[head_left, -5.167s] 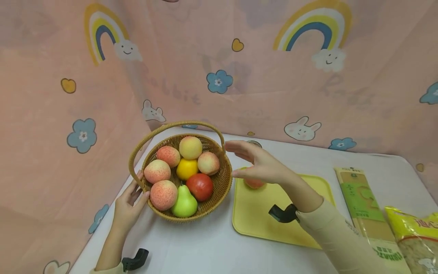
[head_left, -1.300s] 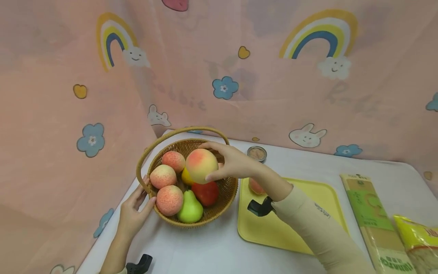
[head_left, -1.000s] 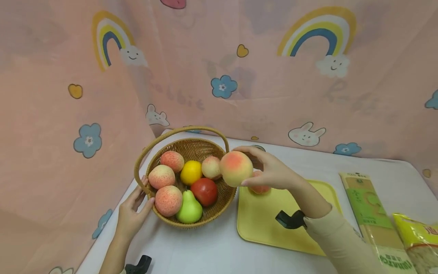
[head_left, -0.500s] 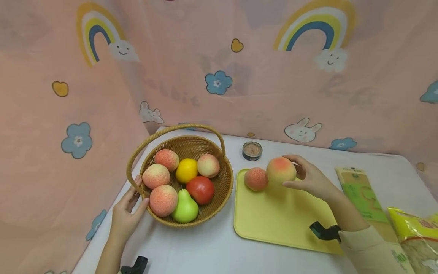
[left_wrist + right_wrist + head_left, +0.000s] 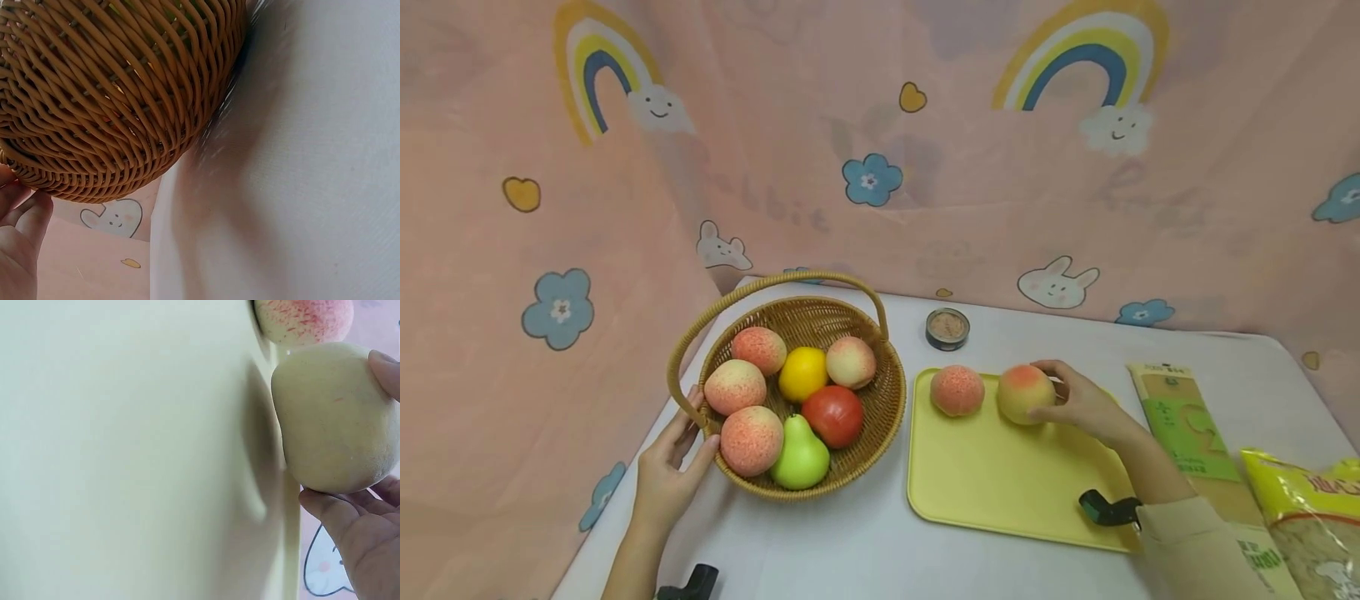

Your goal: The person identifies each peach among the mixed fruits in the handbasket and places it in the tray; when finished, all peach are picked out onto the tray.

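Observation:
My left hand (image 5: pixel 662 479) grips the left rim of the wicker basket (image 5: pixel 880 425), near the foot of its arched handle; in the left wrist view the fingertips (image 5: pixel 39 209) are at the woven edge. Inside lie several peaches (image 5: pixel 752 440), a green pear (image 5: pixel 801 454), a red round fruit (image 5: pixel 833 415) and a yellow fruit (image 5: pixel 803 373). My right hand (image 5: pixel 1090 408) holds a yellow peach with a red blush (image 5: pixel 1024 394) between thumb and fingers, close over the back of the yellow tray (image 5: pixel 985 492). Beside it a pinker peach (image 5: pixel 957 390) sits on the tray.
Behind the tray stands a small round tin (image 5: pixel 947 327). To the right lie a flat green-and-tan packet (image 5: pixel 1195 433) and a yellow-topped clear bag (image 5: pixel 1311 517). A pink printed cloth (image 5: pixel 955 225) rises behind the white table (image 5: pixel 820 550).
My right hand has lifted the blushed peach out of the basket, carried it right and lowered it toward the tray beside the pinker peach. My left hand has stayed on the basket rim.

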The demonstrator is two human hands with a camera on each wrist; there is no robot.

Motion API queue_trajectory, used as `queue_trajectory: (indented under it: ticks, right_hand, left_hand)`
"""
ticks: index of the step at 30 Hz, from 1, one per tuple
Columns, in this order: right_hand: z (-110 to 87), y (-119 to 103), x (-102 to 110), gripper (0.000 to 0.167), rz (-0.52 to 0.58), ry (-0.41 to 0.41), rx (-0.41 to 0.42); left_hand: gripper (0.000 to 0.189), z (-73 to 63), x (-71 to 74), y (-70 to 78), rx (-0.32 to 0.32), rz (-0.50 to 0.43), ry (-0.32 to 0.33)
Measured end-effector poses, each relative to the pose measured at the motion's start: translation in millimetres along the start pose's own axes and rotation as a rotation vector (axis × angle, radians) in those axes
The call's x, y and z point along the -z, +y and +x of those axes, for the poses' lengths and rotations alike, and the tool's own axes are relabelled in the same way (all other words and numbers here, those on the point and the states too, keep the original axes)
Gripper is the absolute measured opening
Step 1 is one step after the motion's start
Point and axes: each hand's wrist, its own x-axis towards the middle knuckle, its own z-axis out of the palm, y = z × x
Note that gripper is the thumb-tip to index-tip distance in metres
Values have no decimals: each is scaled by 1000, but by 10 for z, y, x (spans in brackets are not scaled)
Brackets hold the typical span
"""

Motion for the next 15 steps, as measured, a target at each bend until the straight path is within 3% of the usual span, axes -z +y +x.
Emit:
queue_trajectory:
  ticks: [15]
  right_hand:
    - [-3,172,-21,77,67,-30,17]
  left_hand:
    - [65,7,-5,30,7,-3,-1]
